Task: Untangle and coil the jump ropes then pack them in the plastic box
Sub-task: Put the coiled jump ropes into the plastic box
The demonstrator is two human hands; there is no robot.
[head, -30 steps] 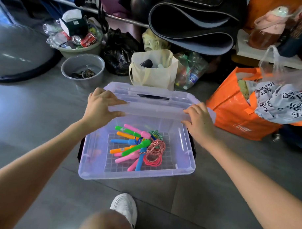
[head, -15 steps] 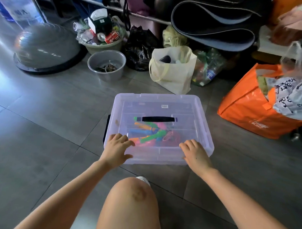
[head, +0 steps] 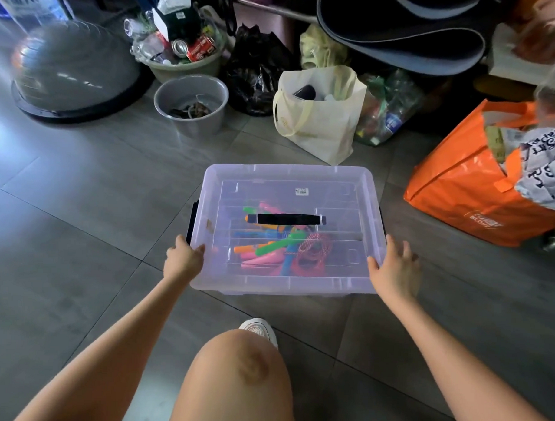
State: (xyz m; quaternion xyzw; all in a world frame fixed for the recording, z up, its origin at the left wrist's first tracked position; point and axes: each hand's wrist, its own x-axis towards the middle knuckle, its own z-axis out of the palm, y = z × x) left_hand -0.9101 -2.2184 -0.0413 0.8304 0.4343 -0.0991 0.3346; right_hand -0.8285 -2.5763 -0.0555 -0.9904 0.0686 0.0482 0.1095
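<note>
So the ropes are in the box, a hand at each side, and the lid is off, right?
Not quite: the lid is on the box. The head view shows the ropes through it, with the left hand and right hand at the sides.

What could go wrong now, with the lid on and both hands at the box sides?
The left hand grips the plastic box by its black latch, while the right hand is blurred at the other side: one latch may stay unclipped, or pinch a finger. Lifted so, the lid could pop off.
</note>
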